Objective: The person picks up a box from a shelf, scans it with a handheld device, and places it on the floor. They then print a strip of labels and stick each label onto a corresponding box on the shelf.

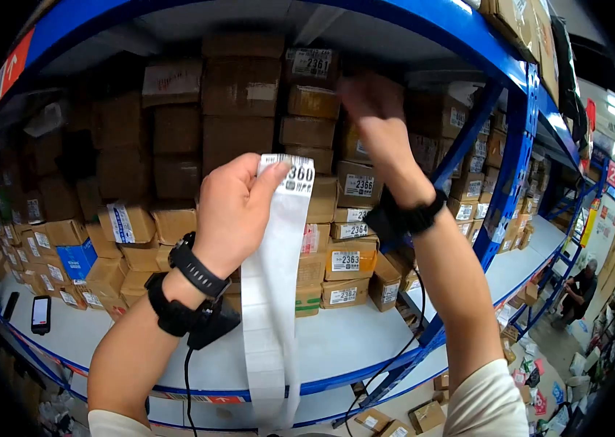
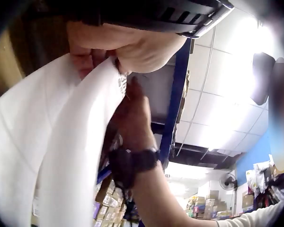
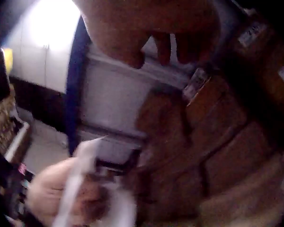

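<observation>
My left hand (image 1: 238, 200) pinches the top of a long white strip of labels (image 1: 267, 313) between thumb and fingers. Its top label (image 1: 296, 175) shows "360", the rest covered by the thumb. In the left wrist view the strip (image 2: 75, 142) hangs down in folds. My right hand (image 1: 380, 120), blurred and in shade, is raised before the upper boxes, just right of a carton labelled 2361 (image 1: 312, 64). In the right wrist view the fingers of that hand (image 3: 156, 28) hang loosely bent, with nothing between them.
Stacked cartons (image 1: 238, 87) fill the blue-framed shelf, several labelled, among them 2366 (image 1: 358, 186) and 2363 (image 1: 350, 261). A blue post (image 1: 518, 153) stands at the right. A handheld device (image 1: 41, 315) lies on the shelf board at left. Cables hang from both wrists. A person (image 1: 578, 291) crouches in the aisle.
</observation>
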Motion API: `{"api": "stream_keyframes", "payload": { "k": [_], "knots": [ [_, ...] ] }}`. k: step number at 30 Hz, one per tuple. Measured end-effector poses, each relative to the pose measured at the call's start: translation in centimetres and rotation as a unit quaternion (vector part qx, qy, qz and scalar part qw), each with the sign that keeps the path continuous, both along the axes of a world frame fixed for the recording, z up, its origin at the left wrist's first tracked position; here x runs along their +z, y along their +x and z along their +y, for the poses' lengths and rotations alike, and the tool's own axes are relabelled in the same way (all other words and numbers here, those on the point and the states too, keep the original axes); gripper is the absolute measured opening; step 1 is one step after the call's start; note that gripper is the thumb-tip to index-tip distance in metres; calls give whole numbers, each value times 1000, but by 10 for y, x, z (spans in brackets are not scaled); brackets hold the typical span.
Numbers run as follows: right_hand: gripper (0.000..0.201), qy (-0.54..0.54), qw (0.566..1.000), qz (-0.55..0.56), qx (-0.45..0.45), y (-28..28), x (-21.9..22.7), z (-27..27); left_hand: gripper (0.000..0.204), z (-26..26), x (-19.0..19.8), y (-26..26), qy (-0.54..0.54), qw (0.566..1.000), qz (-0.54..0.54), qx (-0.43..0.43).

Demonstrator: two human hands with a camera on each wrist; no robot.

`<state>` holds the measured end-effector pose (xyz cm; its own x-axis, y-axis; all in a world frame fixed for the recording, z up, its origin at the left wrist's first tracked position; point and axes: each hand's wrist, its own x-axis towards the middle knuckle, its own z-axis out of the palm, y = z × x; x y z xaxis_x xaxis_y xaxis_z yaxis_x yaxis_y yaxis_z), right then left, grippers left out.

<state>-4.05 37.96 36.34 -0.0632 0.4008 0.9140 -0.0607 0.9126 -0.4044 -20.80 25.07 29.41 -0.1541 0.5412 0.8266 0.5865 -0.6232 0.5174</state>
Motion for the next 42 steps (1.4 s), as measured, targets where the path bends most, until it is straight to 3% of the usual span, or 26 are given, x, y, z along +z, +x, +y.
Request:
{"api": "stream_keyframes", "payload": {
  "k": [1,2,4,6,8,9,10,12,14,16,18,20,23,26,27,28,29,30,31,32,34,36,38,40,41,42],
  "knots": [
    [47,-22,985,-143,94,12,-9,-28,33,6,-1,-1,60,996,28,50],
    [45,-132,954,-239,123,15,-23,-28,33,10,-2,1,60,997,27,48],
    [29,-61,957,-160,232,7,-53,-58,42,17,-2,6,84,996,-16,14],
    [27,-65,970,-98,215,5,-63,-54,46,20,-3,5,88,996,11,19],
    [25,-28,992,-101,63,5,-53,-47,58,10,2,8,-99,988,-68,-98],
    [27,-22,998,-58,7,1,-48,-34,76,8,6,5,-191,970,-103,-107],
    [31,-133,983,-119,-40,5,-27,-37,85,18,0,-6,-229,955,-132,-136],
    [46,-1,1000,23,3,-22,-14,19,83,13,-7,-9,-248,941,-167,-156],
    [60,-31,994,-32,-96,-34,6,40,49,8,-12,-10,-227,955,-136,-132],
    [64,-26,992,-36,-116,-45,14,50,33,-1,-20,-10,-177,953,-161,-186],
    [68,-22,989,-41,-137,-50,14,54,32,-13,-19,-7,-193,937,-210,-202],
    [44,-20,968,-44,-246,-47,13,38,33,-16,-21,-9,-210,917,-259,-219],
    [42,45,969,31,-240,-44,4,50,27,-11,-24,-20,-289,839,-299,-351],
    [37,46,970,99,-218,-34,-3,55,24,-7,-23,-15,-300,837,-288,-356],
    [37,45,969,100,-222,-30,-12,54,21,-10,-22,-9,-278,873,-268,-299],
    [35,36,987,94,-129,-25,-26,41,21,-8,-23,-6,-278,872,-266,-301],
    [33,28,995,85,-34,-20,-39,27,21,-6,-24,-5,-212,915,-220,-263],
    [38,-20,998,-52,-15,-10,-48,13,21,-3,-25,-3,-143,949,-173,-221],
    [40,-125,978,-160,40,-4,-56,-12,23,0,-26,1,-104,955,-179,-213],
    [39,-116,966,-150,174,-5,-66,-39,23,3,-25,3,-104,954,-181,-214],
    [30,-106,961,-131,221,-5,-80,-50,21,8,-24,5,-59,978,-140,-146],
    [26,-93,971,-109,193,-7,-80,-49,30,14,-24,2,-23,989,-94,-111],
    [23,-62,986,-54,147,-11,-75,-41,51,8,-18,-1,-172,978,-95,-73],
    [28,-48,998,-5,-43,-18,-62,-29,75,1,-18,-1,-257,934,-213,-126],
    [33,-24,1000,0,-10,-22,-53,-11,76,3,-24,-5,-255,932,-217,-141],
    [34,-98,993,-12,-66,-27,-49,4,77,4,-30,-10,-253,929,-222,-156]
  ]
}}
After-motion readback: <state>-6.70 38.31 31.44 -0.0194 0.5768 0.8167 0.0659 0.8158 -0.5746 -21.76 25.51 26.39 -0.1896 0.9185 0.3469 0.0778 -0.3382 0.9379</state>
